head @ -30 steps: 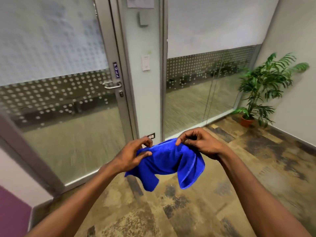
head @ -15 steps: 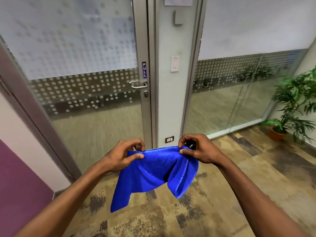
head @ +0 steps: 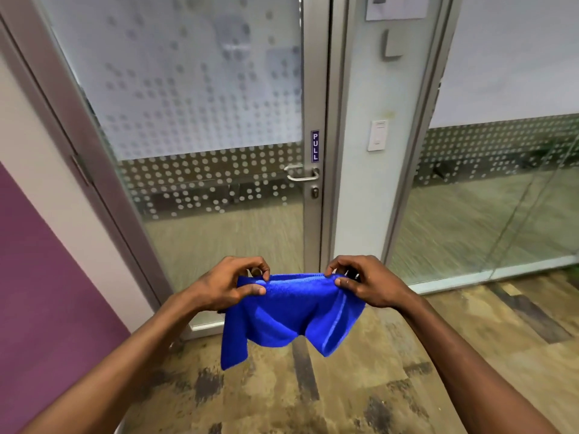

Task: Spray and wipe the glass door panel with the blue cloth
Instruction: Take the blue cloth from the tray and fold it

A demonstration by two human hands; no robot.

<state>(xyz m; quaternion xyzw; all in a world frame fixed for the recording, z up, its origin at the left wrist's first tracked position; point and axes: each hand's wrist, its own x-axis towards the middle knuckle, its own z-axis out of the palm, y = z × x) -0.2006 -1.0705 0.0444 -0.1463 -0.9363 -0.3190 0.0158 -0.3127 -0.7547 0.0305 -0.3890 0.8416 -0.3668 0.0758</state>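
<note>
The blue cloth hangs between both hands at waist height, its top edge stretched level and its corners drooping. My left hand pinches the cloth's left upper corner. My right hand pinches the right upper corner. Straight ahead stands the glass door panel, frosted above with a dotted band at handle height and clear glass below. Its metal lever handle and a "PULL" label sit on the right stile. No spray bottle is in view.
A narrow white wall strip with a switch separates the door from a fixed glass wall on the right. A purple and white wall is close on the left. Patterned carpet covers the floor.
My view has swung left and closer, bringing the door to the centre; the plant has left the frame. Both hands have pulled the cloth's top edge wider and straighter.
</note>
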